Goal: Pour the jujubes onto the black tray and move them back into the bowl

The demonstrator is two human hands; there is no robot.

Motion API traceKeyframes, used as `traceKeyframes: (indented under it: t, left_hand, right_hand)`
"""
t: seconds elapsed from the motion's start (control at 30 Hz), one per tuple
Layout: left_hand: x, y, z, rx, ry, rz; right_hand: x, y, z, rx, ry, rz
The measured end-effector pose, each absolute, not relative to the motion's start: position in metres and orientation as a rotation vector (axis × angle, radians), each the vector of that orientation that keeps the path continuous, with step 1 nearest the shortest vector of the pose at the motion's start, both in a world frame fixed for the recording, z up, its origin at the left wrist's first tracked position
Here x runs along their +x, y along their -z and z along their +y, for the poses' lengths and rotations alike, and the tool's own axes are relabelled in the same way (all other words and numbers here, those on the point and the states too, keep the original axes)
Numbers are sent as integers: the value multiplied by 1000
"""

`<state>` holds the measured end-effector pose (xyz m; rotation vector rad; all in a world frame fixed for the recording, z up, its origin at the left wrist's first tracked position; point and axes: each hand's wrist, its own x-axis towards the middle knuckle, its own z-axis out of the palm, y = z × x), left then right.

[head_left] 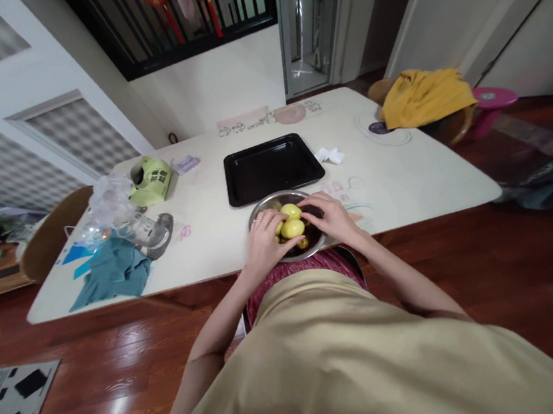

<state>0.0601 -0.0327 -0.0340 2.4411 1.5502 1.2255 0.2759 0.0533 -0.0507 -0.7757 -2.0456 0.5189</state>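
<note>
A round steel bowl (320,242) stands at the front edge of the table, close to my body. Several smooth, yellow, egg-shaped fruits are in it, looking like lemons, though I cannot be sure of the kind. My left hand (264,237) curves over the left rim, its thumb and fingers around the nearer yellow fruit (292,228). From the right, my right hand (330,215) reaches in with thumb and fingertips against the farther yellow fruit (291,211). Darker, smaller pieces show beneath; my hands hide part of the bowl's contents.
Just beyond the bowl lies a black baking tray (271,167), with crumpled white tissue (331,155) at its right. On the left are a green bag (152,180), clear plastic (111,197) and a teal cloth (115,270). A yellow garment (424,98) hangs over a chair at right.
</note>
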Motion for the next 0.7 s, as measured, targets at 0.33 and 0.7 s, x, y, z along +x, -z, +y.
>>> traceKeyframes:
  t: [0.33, 0.7]
  left_hand:
    - [37, 32, -31, 2335, -1361, 1463]
    - [7, 63, -10, 1997, -1687, 1525]
  right_hand:
    - [277, 46, 51, -755, -506, -2021]
    - [277, 51, 59, -825, -383, -1840]
